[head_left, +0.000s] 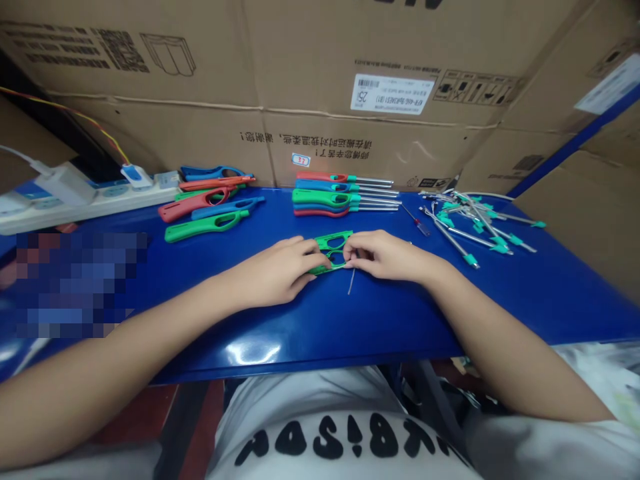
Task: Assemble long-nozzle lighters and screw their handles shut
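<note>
Two green lighter casing halves [334, 243] lie open side by side on the blue table, partly covered by my fingers. My left hand [280, 272] is closed on the left end of the nearer half, thumb at its lower edge. At the right end of the casing, my right hand [384, 257] pinches with thumb and fingertips. A thin pale wire [351, 283] hangs down from that pinch onto the table. The inside of the nearer half is largely hidden, and small parts there cannot be made out.
Several loose lighter casings [207, 227] lie at left. Stacked lighters with metal tubes [323, 197] stand behind my hands. A small screwdriver [421, 227] and a pile of metal tubes with teal ends and wires [480, 223] lie right. A power strip [107, 200] and cardboard [200, 127] border the back.
</note>
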The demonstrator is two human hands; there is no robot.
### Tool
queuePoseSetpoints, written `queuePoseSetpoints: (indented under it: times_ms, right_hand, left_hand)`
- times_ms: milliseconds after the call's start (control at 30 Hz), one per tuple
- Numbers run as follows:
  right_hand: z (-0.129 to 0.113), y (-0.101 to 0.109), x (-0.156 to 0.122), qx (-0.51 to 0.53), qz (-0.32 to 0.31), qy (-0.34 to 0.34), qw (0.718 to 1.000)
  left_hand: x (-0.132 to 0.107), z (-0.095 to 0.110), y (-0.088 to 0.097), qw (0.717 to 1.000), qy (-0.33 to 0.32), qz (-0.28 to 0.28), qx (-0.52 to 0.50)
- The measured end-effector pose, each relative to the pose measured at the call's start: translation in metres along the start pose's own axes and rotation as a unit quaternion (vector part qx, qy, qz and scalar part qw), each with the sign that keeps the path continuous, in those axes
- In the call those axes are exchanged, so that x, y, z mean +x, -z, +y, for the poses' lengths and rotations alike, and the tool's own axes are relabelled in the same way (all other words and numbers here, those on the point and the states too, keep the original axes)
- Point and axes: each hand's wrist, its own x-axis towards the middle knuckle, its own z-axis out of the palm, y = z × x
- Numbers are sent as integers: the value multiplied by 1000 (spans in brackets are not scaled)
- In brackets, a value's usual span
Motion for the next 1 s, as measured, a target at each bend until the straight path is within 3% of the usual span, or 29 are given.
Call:
queuePoseSetpoints:
  times_ms: [533, 1000]
  right_hand:
    - [0, 3, -2, -9, -21, 49, 999]
    - [4, 1, 0, 27, 9, -4, 1000]
  left_hand:
    - [1, 0, 4, 999, 2, -16, 30]
    - [1, 0, 5, 998, -9, -28, 62]
